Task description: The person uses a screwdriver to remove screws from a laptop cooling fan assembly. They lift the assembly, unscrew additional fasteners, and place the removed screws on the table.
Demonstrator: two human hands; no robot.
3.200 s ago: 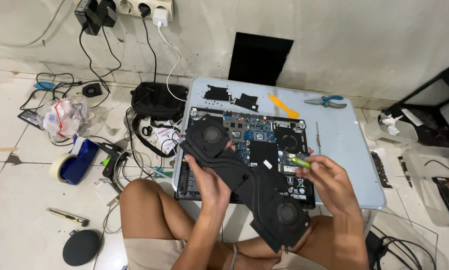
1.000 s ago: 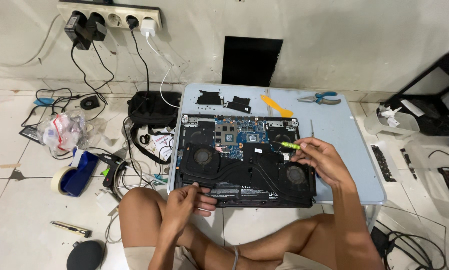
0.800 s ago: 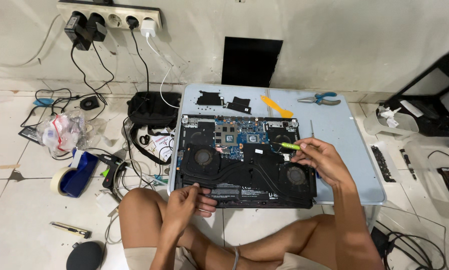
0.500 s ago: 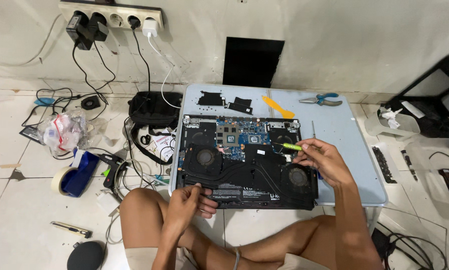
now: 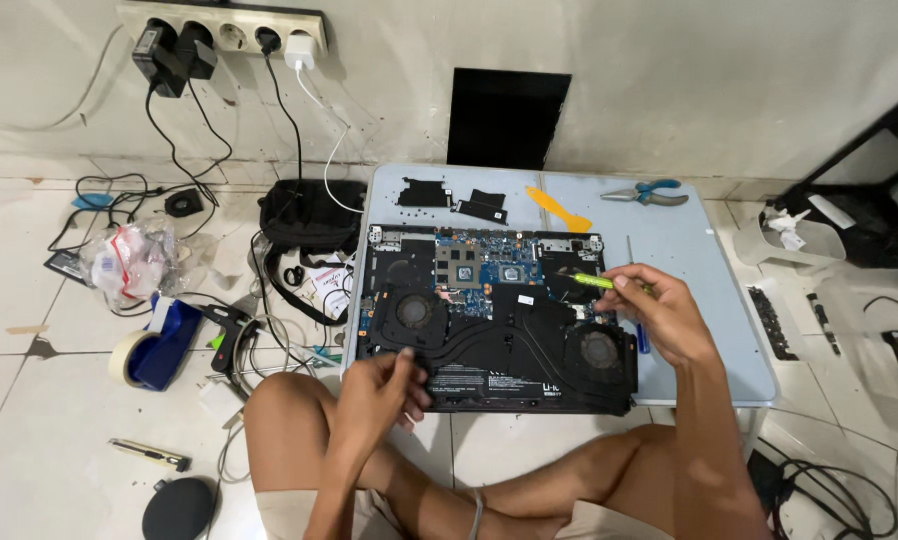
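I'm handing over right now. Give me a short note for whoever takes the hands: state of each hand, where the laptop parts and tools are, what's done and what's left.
Left hand: resting on the front left edge of the opened laptop, steadying it.
Right hand: gripping a yellow-green screwdriver, tip at the laptop's right rear.
Laptop lies on the light blue table, bottom cover off, fans and heat pipes in place.
Black small parts, orange pry tool and pliers lie behind it.
Left: cover not refitted.

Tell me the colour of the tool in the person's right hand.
Bright yellow-green: the tool held in the right hand, seen in the head view.
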